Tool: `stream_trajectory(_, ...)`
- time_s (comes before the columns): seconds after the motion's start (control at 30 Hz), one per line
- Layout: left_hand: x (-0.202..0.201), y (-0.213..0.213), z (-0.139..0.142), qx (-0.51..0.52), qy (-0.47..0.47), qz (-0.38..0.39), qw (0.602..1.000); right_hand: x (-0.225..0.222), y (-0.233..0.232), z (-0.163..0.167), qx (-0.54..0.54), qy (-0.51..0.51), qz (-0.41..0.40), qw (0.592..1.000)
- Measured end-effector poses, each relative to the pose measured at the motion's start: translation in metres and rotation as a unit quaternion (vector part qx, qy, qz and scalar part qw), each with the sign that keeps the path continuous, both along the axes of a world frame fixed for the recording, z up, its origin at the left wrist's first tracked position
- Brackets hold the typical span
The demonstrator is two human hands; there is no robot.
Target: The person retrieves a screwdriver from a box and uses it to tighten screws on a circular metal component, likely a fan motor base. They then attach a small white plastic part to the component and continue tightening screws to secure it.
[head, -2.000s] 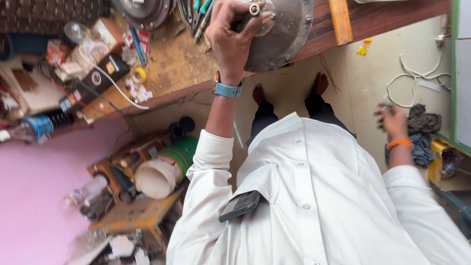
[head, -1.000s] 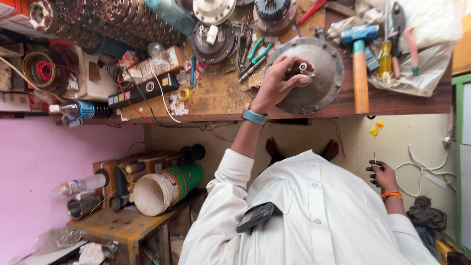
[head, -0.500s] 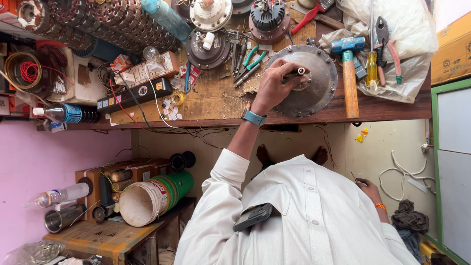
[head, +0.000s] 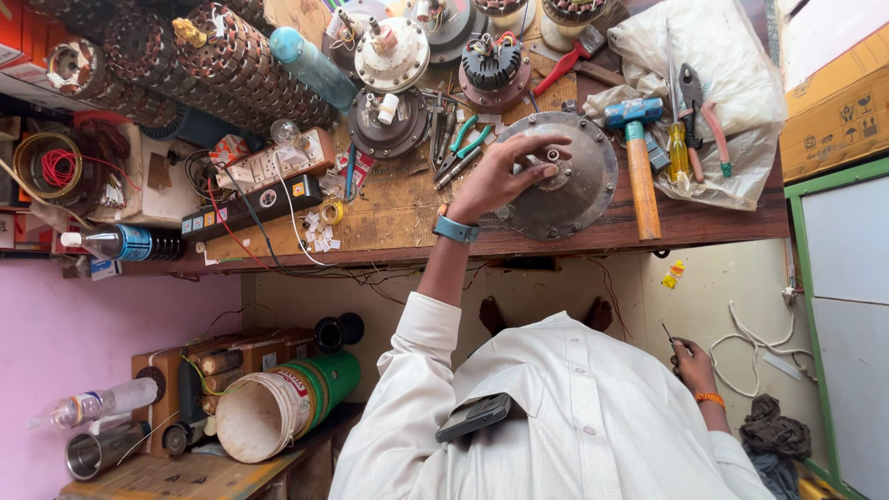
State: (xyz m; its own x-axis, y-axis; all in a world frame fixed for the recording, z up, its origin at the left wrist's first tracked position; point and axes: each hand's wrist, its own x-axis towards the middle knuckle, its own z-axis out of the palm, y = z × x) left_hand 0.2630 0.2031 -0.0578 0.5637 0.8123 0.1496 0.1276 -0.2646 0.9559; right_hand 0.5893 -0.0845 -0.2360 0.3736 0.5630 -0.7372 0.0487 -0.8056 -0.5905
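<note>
Two hands | left (head: 505,176) grips motor cover (head: 560,176) | right (head: 693,363) pinches thin tool | hammer (head: 637,157) beside

The bench (head: 389,218) is crowded: pliers (head: 460,148) lie just beside the round metal cover (head: 565,185) on one side, a hammer (head: 637,157) hems the other. Bare wood shows between cover and power strip (head: 250,208).

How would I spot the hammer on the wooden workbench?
On the wooden workbench, find the round grey metal disc under the left hand. The hammer lies just right of it, beside the white plastic bag; its blue head and long wooden handle set it apart.
</note>
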Motion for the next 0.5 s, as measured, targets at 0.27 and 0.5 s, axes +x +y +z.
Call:
stream_trajectory(0.27,0.018,-0.015,-0.040,0.167,0.065,0.198,0.964,0.022,0.034,0.022,0.189,0.110,-0.063,0.974)
stream_trajectory(0.5,0.045,-0.024,-0.066,0.087,0.004,0.334,0.938,-0.014,0.134,0.146,0.385,0.022,0.169,0.907)
